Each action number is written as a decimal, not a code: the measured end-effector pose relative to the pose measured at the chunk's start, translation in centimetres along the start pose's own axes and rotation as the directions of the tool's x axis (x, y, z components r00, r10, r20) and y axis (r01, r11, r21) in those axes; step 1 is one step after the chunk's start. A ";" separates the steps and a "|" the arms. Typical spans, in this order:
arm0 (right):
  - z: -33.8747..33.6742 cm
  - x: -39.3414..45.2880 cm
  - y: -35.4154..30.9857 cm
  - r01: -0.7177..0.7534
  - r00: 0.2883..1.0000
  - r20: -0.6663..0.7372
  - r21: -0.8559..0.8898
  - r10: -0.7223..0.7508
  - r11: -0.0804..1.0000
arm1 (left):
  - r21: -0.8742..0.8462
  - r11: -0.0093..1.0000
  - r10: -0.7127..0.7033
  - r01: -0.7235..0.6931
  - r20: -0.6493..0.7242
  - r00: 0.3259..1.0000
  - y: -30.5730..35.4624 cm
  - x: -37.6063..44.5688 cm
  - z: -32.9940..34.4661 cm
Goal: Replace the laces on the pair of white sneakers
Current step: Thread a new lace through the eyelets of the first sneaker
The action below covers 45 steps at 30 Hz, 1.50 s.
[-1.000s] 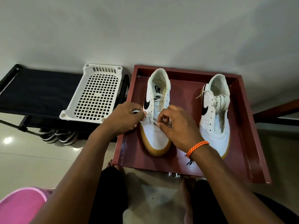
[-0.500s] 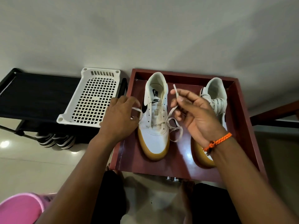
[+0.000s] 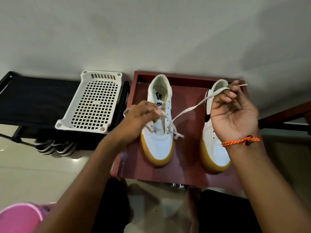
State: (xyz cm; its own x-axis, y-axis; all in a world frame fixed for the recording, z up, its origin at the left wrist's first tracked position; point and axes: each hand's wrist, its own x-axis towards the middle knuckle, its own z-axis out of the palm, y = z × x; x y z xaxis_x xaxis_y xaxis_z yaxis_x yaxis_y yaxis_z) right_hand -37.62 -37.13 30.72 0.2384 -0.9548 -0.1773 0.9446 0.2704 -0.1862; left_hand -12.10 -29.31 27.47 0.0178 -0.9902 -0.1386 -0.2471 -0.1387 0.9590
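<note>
Red-brown table [image 3: 186, 167] with raised rim carries two white sneakers, left [image 3: 159, 132] and right [image 3: 213, 145], side by side, apart.

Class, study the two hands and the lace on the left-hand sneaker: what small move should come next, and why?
Probably keep drawing the lace out with the right hand. That hand pinches the lace near its tip, raised over the other sneaker, while the left hand holds a strand at the left sneaker. Lace is threaded through its lower eyelets only.

Two sneakers sit side by side in the tray [image 3: 188, 175], one [image 3: 159, 145] at nine o'clock of the other [image 3: 213, 148]. A basket [image 3: 70, 121] lies on the rack [image 3: 33, 98] at the tray's nine o'clock.
</note>
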 end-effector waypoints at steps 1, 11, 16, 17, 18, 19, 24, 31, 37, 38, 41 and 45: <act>-0.3 0.2 -0.1 0.032 0.996 -0.084 -0.067 -0.037 0.997 | -0.220 0.976 -0.005 0.004 -0.006 1.000 0.5 0.0 -0.8; -0.6 0.5 -0.4 0.354 0.816 -0.052 -0.742 -0.576 0.570 | -0.665 0.734 -0.025 -0.140 -0.233 0.972 2.8 -1.2 -3.6; -0.3 -2.4 1.3 0.206 0.868 0.314 -0.933 -0.384 -0.297 | -0.197 0.979 -0.010 -0.055 -0.313 0.950 3.7 -3.3 -0.8; -0.5 -3.4 2.1 0.166 0.887 0.338 -0.870 -0.315 -0.464 | -0.070 0.995 0.045 -0.068 -0.285 0.957 3.5 -3.9 -0.2; -0.7 -4.5 3.0 0.180 0.898 0.360 -0.826 -0.254 -0.534 | 0.060 0.995 0.098 -0.085 -0.251 0.963 3.2 -4.7 0.5; -0.8 -5.7 4.0 0.228 0.912 0.366 -0.826 -0.183 -0.515 | 0.155 0.983 0.127 -0.094 -0.217 0.968 3.0 -5.4 1.2; -1.3 -11.4 8.7 0.266 0.959 0.241 -0.948 0.152 -0.175 | 0.211 0.965 0.195 -0.157 -0.174 0.965 2.7 -9.1 3.7; 0.2 -9.3 7.3 0.188 0.971 0.195 -0.981 0.141 0.056 | 0.073 0.988 0.148 -0.135 -0.208 0.967 2.8 -7.8 1.6; -0.1 -7.4 4.7 0.180 0.953 0.191 -0.981 0.237 0.067 | -0.137 0.989 0.005 -0.053 -0.333 0.943 2.2 -6.0 0.6; -0.1 -7.1 4.4 0.167 0.954 0.185 -0.981 0.236 0.095 | -0.157 0.987 -0.036 -0.024 -0.369 0.929 2.1 -5.7 0.7; -0.2 -6.5 3.5 0.092 0.964 0.160 -0.951 0.214 0.295 | -0.177 0.976 -0.206 0.127 -0.565 0.799 0.3 -4.8 0.1; 0.1 -6.5 2.8 0.022 0.980 0.098 -0.920 0.175 0.390 | 0.099 0.880 -0.217 0.465 -0.787 0.578 -0.4 -5.2 -0.2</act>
State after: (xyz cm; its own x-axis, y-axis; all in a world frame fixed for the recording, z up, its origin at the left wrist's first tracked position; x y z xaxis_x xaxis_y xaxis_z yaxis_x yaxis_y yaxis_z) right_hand -36.49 -30.21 31.48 0.4208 -0.9003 -0.1116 0.1662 0.1974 -0.9661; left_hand -11.96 -24.11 27.89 0.8260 -0.5558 -0.0940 -0.3050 -0.5809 0.7547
